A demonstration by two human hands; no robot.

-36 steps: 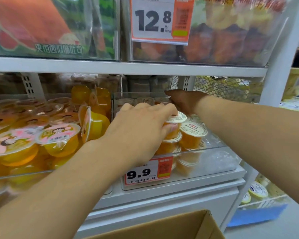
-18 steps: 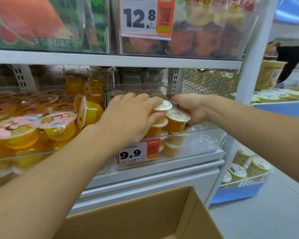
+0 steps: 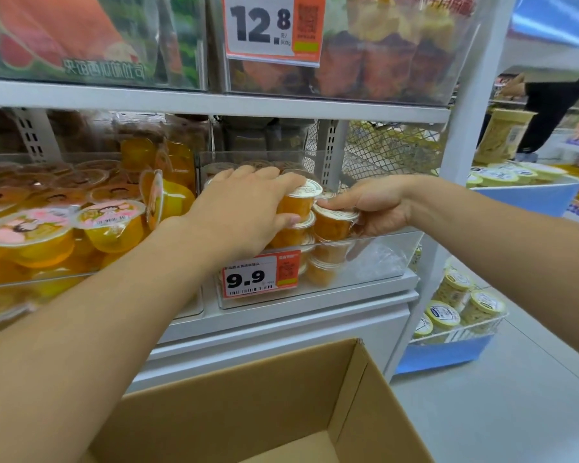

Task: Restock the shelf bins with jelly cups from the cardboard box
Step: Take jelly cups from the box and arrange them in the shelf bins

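Reaching into the clear shelf bin (image 3: 381, 255) at the centre of the view, the left hand (image 3: 244, 212) lies over a stack of small orange jelly cups (image 3: 298, 225), its fingers curled round the top cup (image 3: 300, 200) with the thumb pressed against the stack's near side. At about 3 o'clock from it, the right hand (image 3: 375, 203) comes in from the right and pinches a second cup (image 3: 335, 223) between thumb and curled fingers; this cup sits on its own stack, just beside the left hand's stack and touching it. Both stacks stand in the front left part of the bin, behind a red and white price tag (image 3: 259, 275) reading 9.9. At 9 o'clock from the hands, a neighbouring bin (image 3: 81, 279) is piled with larger yellow jelly cups (image 3: 111, 225) with pink printed lids, several tipped on edge. At 12 o'clock, the upper shelf carries a tag (image 3: 271, 26) reading 12.8 on a bin of darker packaged goods. At 6 o'clock, the open cardboard box (image 3: 264, 406) sits below the shelf, its flaps spread; its floor is out of view, so what it holds cannot be told. At 4 o'clock, a blue display (image 3: 448, 352) holds pale tubs (image 3: 445, 314) with white lids.
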